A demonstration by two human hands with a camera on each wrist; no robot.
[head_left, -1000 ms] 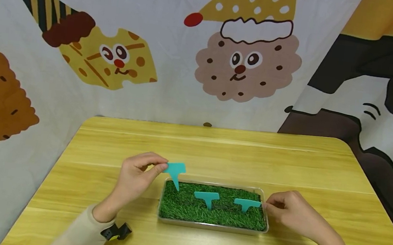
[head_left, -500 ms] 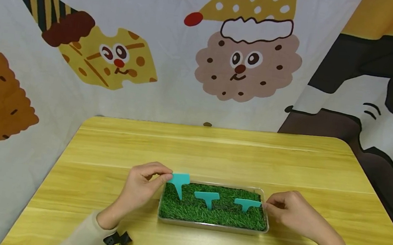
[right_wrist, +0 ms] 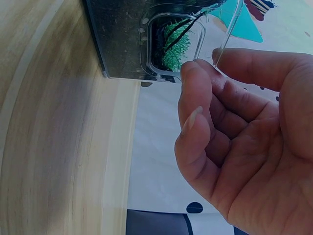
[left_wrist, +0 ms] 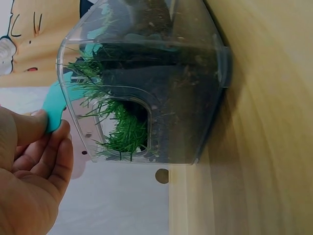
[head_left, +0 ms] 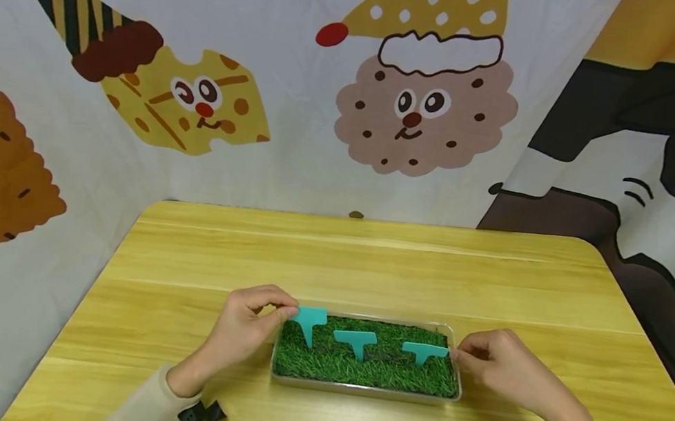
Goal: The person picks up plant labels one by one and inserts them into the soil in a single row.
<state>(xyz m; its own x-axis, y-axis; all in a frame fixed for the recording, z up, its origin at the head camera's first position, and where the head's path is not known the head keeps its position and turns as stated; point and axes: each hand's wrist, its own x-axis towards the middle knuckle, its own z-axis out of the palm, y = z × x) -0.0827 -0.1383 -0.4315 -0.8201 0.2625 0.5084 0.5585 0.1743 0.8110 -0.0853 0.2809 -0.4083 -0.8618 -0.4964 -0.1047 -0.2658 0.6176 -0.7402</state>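
Observation:
My left hand (head_left: 249, 329) pinches a turquoise T-shaped plant label (head_left: 311, 316) by the left end of its head. The label's stem points down into green grass (head_left: 375, 376) at the left of a clear plastic box (head_left: 364, 388). In the left wrist view, thumb and fingers hold the label (left_wrist: 55, 105) just outside the box wall; its tip is hidden by grass. Two more such labels, a middle one (head_left: 355, 340) and a right one (head_left: 423, 351), stand upright in the grass. My right hand (head_left: 507, 369) grips the box's right rim between thumb and fingers.
The box stands on a yellow wood-grain table (head_left: 363, 262). Dark soil shows through its wall (left_wrist: 181, 107), which has a rounded opening with grass in it. Behind the table hangs a cloth (head_left: 293, 164) with cartoon prints. Black wrist cameras sit near both sleeves.
The left hand has moved down and slightly right, lowering its label until the stem meets the grass. The right hand, the box and the other two labels stay where they were.

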